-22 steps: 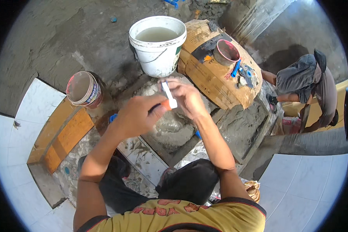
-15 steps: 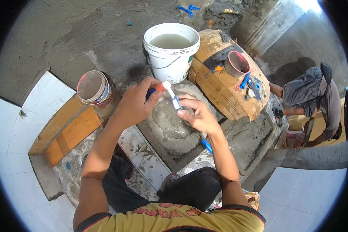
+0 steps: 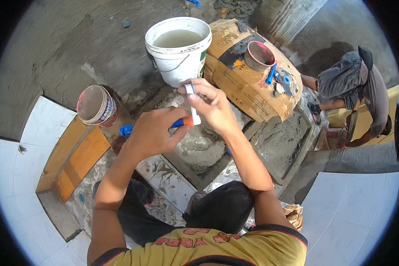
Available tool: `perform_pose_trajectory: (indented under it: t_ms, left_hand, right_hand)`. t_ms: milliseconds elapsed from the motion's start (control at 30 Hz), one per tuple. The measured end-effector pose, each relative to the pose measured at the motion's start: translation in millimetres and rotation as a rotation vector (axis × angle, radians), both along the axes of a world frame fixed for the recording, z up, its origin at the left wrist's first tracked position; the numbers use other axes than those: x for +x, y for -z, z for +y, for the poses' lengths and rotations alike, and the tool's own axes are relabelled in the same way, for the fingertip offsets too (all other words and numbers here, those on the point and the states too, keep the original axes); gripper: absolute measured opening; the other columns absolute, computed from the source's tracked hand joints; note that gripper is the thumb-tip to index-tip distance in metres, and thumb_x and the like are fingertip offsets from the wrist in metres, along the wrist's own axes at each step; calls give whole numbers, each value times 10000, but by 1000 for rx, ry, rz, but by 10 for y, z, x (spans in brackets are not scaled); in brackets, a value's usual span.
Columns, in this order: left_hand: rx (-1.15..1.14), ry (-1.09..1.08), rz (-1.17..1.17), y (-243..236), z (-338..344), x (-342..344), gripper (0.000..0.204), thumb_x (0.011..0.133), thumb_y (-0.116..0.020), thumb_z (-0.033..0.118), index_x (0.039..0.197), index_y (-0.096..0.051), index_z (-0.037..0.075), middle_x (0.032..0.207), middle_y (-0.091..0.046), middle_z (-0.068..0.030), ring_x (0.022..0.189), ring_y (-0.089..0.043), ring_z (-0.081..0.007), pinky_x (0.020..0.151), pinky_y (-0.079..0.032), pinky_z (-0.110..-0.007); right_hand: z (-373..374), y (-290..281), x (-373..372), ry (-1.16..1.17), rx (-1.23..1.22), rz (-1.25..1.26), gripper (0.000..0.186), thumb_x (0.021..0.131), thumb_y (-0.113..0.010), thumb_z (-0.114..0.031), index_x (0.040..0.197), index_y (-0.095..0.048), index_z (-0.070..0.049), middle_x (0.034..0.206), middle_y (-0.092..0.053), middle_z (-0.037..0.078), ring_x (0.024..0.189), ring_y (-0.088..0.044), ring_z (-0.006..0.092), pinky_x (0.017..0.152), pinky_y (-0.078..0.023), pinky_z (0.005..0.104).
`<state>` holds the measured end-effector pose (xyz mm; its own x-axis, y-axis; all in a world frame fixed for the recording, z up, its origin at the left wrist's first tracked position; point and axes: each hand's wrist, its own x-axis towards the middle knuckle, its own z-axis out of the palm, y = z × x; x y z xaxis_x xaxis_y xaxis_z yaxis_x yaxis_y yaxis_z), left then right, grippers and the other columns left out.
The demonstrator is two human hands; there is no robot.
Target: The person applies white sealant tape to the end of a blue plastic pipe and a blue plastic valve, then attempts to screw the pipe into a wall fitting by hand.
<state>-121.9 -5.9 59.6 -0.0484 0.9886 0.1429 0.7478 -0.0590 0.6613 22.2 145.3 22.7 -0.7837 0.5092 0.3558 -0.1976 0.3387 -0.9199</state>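
Head cam: L hand (image 3: pixel 153 133) grips blue pipe (image 3: pixel 177 124), R hand (image 3: pixel 215 106) pinches white strip (image 3: pixel 194 110).
Strip runs from R hand to pipe's orange tip (image 3: pixel 188 121); pipe held abv L edge of grey cement patch (image 3: pixel 199 153), nr white bucket (image 3: pixel 173 66) w/ murky liquid (image 3: pixel 177 40). Pink-rimmed tub (image 3: pixel 258 61) sits nr upper-R edge of cardboard (image 3: pixel 235 91), blue pc (image 3: pixel 271 74) just beside it.

a blue pipe (image 3: pixel 177 123) lies nearly level left of centre, a white strip (image 3: pixel 194 111) rising from its orange tip (image 3: pixel 188 121) to a blue-edged spool (image 3: pixel 189 88) at mid-frame
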Motion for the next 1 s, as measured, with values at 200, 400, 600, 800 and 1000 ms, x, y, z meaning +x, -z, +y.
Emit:
perform_pose_trajectory:
  t_ms: [200,400,600,800,1000]
  left_hand:
    - [291,-183,-175,64,-14,-280,304,876,-712,166,1147,-648,45,895,-691,-126,805,-672,-240,761,-522,-357]
    - [340,-278,8,10,-13,-413,326,879,-709,164,1187,-652,72,991,-713,-164,903,-697,-340,820,-540,-394]
    - [171,-157,42,87,8,-187,364,834,-733,197,1174,-659,89,1058,-699,-163,919,-680,-395,809,-554,-432]
    - [275,-117,-20,59,-39,-132,271,840,-730,185,1102,-680,142,957,-681,-108,863,-683,-348,751,-544,-449]
    - [338,-251,9,-35,-46,-352,306,926,-703,214,1177,-687,40,921,-677,-143,853,-670,-302,771,-513,-360]
  right_hand:
    - [1,290,188,-203,-117,-157,307,927,-668,-163,1167,-662,27,1266,-608,123,1182,-563,224,1037,-423,366]
    - [-287,-100,247,-56,377,-111,225,824,-763,-82,1027,-687,-19,1255,-588,189,1125,-568,370,1033,-411,443]
    - [-233,-436,88,15,603,90,163,816,-745,-55,968,-699,-19,1240,-626,155,1139,-585,331,1013,-431,417]
    - [232,172,-182,-191,-524,-86,278,983,-660,-161,1175,-681,39,1159,-671,57,1054,-609,180,961,-451,316]
    - [-218,146,354,-91,115,-154,201,943,-687,-120,1111,-688,-11,1169,-641,135,1115,-590,257,1021,-417,383]
